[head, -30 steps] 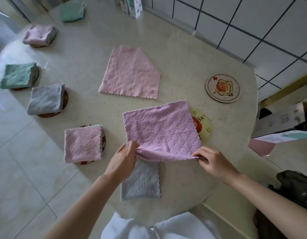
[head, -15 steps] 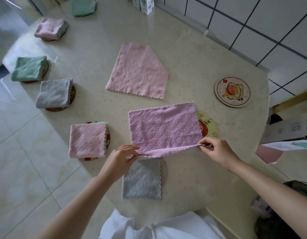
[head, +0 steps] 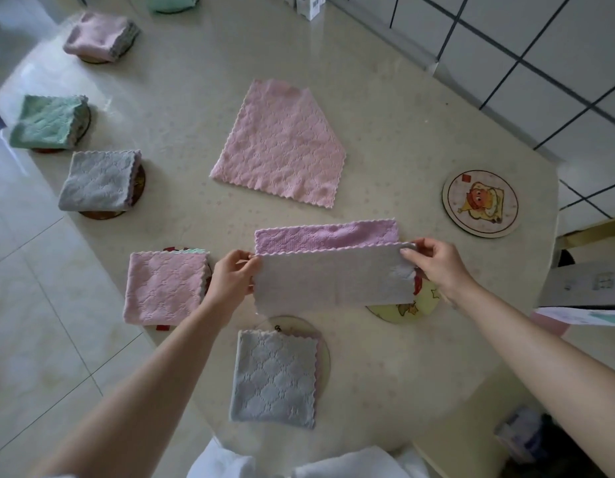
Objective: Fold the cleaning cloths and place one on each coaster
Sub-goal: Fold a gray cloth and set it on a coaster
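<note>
Beige desk (head: pixel 385 115): both hands pinch the purple cloth (head: pixel 326 236), left hand (head: pixel 232 279) at nine o'clock, right hand (head: pixel 437 263) at three, folding it over.

Cloths and coasters on the tabletop

A lilac cloth (head: pixel 328 270), half folded, is lifted near centre; a pink cloth (head: pixel 282 146) lies flat beyond; the cartoon coaster (head: pixel 480 203) sits bare, far right.

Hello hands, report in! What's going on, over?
Left hand and right hand pinch the purple cloth, half folded. Yellow coaster partly under it. Nothing blocking.
</note>
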A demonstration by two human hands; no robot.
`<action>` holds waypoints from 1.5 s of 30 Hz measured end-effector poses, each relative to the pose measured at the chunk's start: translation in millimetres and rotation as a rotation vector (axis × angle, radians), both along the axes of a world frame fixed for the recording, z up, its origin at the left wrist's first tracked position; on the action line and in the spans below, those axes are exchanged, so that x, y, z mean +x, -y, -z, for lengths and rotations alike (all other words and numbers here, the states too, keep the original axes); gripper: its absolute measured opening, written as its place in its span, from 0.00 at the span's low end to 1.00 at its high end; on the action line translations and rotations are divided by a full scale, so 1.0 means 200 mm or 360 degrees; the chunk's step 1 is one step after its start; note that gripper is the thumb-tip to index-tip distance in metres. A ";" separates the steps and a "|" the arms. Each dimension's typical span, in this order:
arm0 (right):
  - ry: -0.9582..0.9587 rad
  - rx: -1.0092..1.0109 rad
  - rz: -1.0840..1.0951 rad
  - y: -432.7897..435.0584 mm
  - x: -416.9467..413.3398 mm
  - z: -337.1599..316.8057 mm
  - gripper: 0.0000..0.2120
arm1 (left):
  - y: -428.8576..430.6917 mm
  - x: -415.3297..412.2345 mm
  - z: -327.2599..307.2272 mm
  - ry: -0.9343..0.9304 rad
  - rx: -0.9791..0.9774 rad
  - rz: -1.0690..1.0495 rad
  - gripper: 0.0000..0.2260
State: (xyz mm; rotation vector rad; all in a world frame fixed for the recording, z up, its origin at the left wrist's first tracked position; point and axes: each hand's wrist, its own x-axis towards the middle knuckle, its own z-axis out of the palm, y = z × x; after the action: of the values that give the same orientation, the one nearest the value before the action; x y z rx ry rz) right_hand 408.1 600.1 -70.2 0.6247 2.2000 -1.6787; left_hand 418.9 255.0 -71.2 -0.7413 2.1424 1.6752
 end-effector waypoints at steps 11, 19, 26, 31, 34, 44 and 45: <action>0.0029 0.0080 0.0126 0.04 -0.20 0.11 0.07 | -0.03 -0.29 0.15 -0.0047 -0.0400 0.0067 0.05; -0.0020 0.0336 0.0117 0.05 -0.25 0.15 0.02 | -0.03 -0.35 0.20 -0.0023 -0.0680 0.0108 0.05; -0.0028 0.0566 0.0054 0.06 -0.29 0.19 0.08 | -0.05 -0.35 0.19 0.0002 -0.0748 0.0110 0.08; 0.0018 0.0659 0.0081 0.08 -0.31 0.19 0.10 | -0.07 -0.36 0.18 0.0030 -0.0833 0.0143 0.10; 0.0064 0.0724 0.0063 0.08 -0.32 0.19 0.10 | -0.07 -0.38 0.18 0.0054 -0.0875 0.0175 0.11; -0.0095 0.0898 -0.0156 0.09 -0.23 0.08 0.15 | -0.21 -0.22 0.06 -0.0049 -0.1052 0.0109 0.12; -0.0190 0.0996 -0.0230 0.11 -0.19 0.08 0.16 | -0.24 -0.16 0.06 -0.0166 -0.1226 0.0274 0.16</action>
State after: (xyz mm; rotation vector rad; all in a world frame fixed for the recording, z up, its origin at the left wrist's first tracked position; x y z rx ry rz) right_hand 370.2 579.0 -85.7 0.4924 2.7928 -0.9618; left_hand 387.8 303.6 -83.0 -0.6254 2.8464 0.7828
